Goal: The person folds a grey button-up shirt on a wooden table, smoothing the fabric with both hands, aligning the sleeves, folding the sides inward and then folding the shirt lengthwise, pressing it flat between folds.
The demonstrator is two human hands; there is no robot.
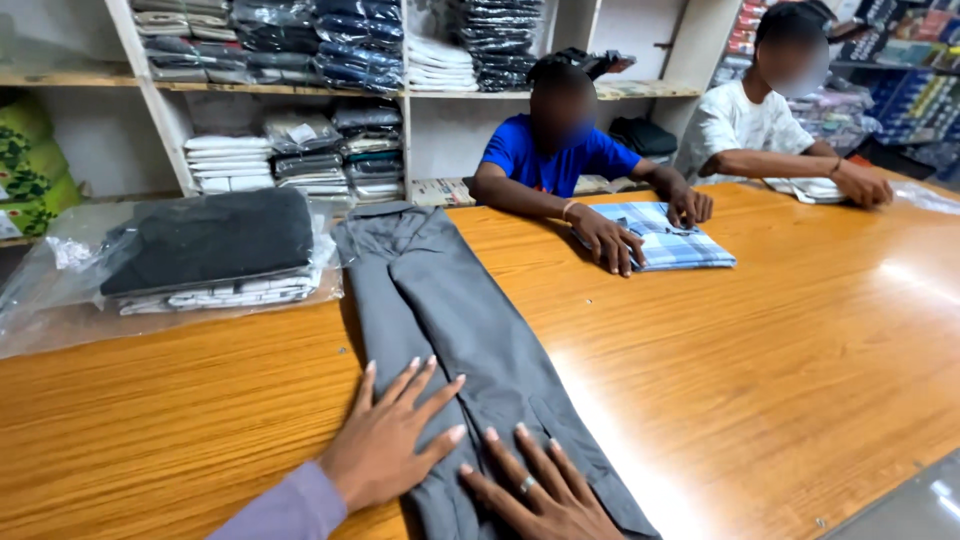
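Left hand (385, 440) flat, fingers spread, on long grey folded cloth trousers (450, 320) | right hand (540, 495) likewise, gripping nothing | halved lengthwise, apparently; crosswise folds remain | orange wooden table (780, 380)

Trousers (450, 320) on table (780, 380), stack (210, 250) left

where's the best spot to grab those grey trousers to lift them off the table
Probably the waistband end, the far end of the grey trousers, pinched at both corners from above. It lies flat and exposed, while the left hand and right hand press the near legs.
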